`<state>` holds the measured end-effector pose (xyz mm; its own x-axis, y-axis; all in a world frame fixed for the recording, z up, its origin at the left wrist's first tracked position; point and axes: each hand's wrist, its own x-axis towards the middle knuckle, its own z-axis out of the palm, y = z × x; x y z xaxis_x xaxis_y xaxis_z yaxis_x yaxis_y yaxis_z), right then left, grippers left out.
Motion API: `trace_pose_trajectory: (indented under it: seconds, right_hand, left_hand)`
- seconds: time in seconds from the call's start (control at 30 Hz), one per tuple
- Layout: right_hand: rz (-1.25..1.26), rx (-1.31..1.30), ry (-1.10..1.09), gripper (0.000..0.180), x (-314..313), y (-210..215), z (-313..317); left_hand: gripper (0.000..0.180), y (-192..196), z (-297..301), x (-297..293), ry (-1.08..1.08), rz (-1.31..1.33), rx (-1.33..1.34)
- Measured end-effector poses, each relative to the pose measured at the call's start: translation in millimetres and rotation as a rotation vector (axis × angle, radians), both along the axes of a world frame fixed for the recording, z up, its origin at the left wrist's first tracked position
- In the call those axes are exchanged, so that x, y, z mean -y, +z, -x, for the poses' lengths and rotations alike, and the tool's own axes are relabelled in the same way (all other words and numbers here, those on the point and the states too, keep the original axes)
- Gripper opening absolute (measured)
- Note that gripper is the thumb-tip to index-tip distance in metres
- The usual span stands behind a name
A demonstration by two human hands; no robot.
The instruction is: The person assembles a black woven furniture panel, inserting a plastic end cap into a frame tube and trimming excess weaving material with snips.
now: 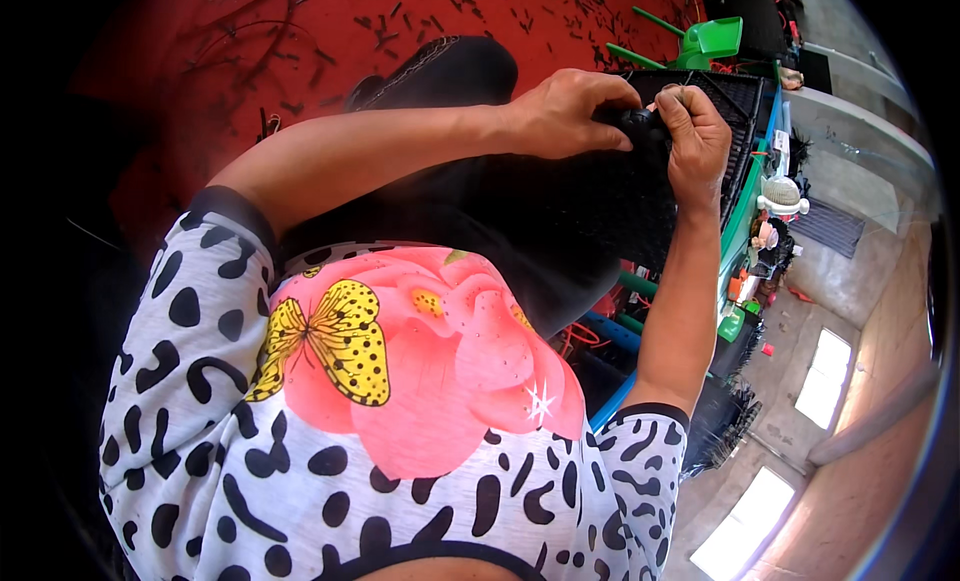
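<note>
My left hand [570, 113] reaches in from the left, thumb and fingers curled round a small black piece [648, 119]. What kind of piece it is, I cannot make out. Against its right side, my right hand [697, 131] is closed in a pinch, with thumb and forefinger together. Whatever sits between those fingertips is too small to name. Both hands are close together above my dark-clothed lap, in front of a black plastic mesh crate [738, 99]. Dark material below the hands blends into the lap and shows no clear outline.
Many short black scraps lie strewn over the red floor [350, 66]. Beyond the crate is a green dustpan-like thing [712, 39]. A green-edged bench [742, 216] to the right carries a small white fan [782, 194] and black bristly bundles.
</note>
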<state>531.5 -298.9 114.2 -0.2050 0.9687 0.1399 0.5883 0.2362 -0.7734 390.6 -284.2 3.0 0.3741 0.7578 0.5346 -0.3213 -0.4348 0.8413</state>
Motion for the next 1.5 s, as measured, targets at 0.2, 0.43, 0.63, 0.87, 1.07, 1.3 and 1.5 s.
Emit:
trace_pose_trajectory:
  seconds: [0.2,0.43,0.63,0.87,1.07,1.3,1.5]
  right_hand:
    - [0.045,-0.044,0.002,0.016,0.8,0.1,-3.8]
    - [0.052,-0.054,0.013,0.015,2.1,-0.5,-9.5]
    - [0.062,-0.071,0.002,0.013,0.1,0.1,-12.4]
    - [0.077,-0.081,0.022,0.014,4.1,2.7,-10.3]
    - [0.096,-0.071,-0.002,0.013,1.8,3.7,-11.3]
    - [0.091,-0.094,0.014,0.013,3.4,3.9,-11.4]
    - [0.085,-0.07,0.021,0.014,3.5,3.8,-12.3]
  left_hand:
    - [0.036,-6.9,-1.6,1.3,-0.014,0.011,-0.071]
    - [0.038,-14.7,-4.2,5.0,-0.026,0.022,-0.017]
    - [0.039,-14.9,-7.8,2.9,-0.024,0.012,0.001]
    - [0.038,-11.8,-1.8,9.2,-0.014,0.026,-0.02]
    - [0.038,-12.7,-2.5,1.8,-0.126,0.086,0.067]
    - [0.036,-13.9,0.2,-1.4,-0.25,0.2,0.079]
    - [0.036,-15.2,-2.2,-0.4,-0.257,0.228,0.101]
